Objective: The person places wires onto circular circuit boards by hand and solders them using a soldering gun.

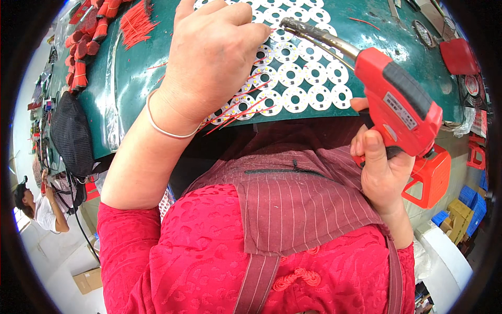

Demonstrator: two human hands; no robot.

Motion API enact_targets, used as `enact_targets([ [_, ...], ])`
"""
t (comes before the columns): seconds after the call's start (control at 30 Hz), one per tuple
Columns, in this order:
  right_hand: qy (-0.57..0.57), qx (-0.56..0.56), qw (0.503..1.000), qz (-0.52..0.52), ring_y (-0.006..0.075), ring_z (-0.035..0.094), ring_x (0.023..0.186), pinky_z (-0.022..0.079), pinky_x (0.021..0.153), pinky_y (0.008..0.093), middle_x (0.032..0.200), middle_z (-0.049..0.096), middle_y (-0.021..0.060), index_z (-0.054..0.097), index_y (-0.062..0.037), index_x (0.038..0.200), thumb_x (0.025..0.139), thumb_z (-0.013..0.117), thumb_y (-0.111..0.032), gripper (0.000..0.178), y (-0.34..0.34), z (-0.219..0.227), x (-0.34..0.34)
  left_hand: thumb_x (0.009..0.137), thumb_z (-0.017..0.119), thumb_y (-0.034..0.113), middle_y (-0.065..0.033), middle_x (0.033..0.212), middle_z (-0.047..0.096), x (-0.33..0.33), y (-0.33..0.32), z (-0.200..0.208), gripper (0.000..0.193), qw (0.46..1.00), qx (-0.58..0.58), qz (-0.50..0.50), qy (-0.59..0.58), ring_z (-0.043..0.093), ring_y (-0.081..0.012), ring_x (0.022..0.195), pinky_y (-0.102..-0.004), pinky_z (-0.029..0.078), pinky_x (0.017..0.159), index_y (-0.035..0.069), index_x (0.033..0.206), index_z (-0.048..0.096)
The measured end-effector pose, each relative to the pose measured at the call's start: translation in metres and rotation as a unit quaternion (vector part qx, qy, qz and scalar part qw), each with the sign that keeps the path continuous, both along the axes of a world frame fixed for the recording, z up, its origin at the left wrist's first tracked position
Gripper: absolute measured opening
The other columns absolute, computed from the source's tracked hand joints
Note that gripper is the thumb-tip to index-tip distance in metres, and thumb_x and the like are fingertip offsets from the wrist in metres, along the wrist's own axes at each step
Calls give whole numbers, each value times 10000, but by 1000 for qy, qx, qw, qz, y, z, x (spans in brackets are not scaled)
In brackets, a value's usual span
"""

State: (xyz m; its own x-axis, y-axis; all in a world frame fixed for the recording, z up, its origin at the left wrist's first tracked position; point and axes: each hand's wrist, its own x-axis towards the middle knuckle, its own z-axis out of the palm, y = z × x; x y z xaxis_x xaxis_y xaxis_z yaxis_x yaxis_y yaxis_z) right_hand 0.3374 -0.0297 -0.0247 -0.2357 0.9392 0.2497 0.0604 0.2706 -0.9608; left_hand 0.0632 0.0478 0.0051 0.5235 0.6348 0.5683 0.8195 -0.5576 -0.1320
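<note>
My right hand [384, 167] grips a red and black soldering gun [400, 99] by its handle. The gun's metal tube points left, and its dark tip [288, 23] is over the round white LED boards [291, 75], beside my left thumb. Above the boards my left hand [217, 57] is closed in a pinch. A small red bit of wire [273, 30] shows at its thumb; the other fingertips are hidden behind the hand. The boards lie in rows, with several thin red wires [235, 112] across the near-left ones, partly under my left wrist.
Bundles of red wires [80, 73] and a loose pile of red wires [137, 23] lie on the green table [130, 68] at left. A black mesh bag [71, 136] hangs by its left edge. Red stools [431, 178] stand right. Another person [44, 209] is at far left.
</note>
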Motion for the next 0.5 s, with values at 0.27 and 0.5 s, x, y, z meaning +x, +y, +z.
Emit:
enact_targets([
  [0.27,-56,24,998,-5,79,526,671,492,589,252,1198,624,191,471,14,1399,1016,627,-120,435,-1,-4,4,741,718,114,-18,727,534,0,1,-4,67,999,31,0,17,602,-240,758,-555,431,1011,163,787,722],
  [0.5,-120,66,990,-13,80,522,663,496,592,253,1161,643,188,484,20,1385,1013,618,-84,409,-1,-10,11,757,719,119,-23,724,539,0,-1,0,45,1000,3,6,10,604,-245,759,-556,434,1008,157,779,721],
])
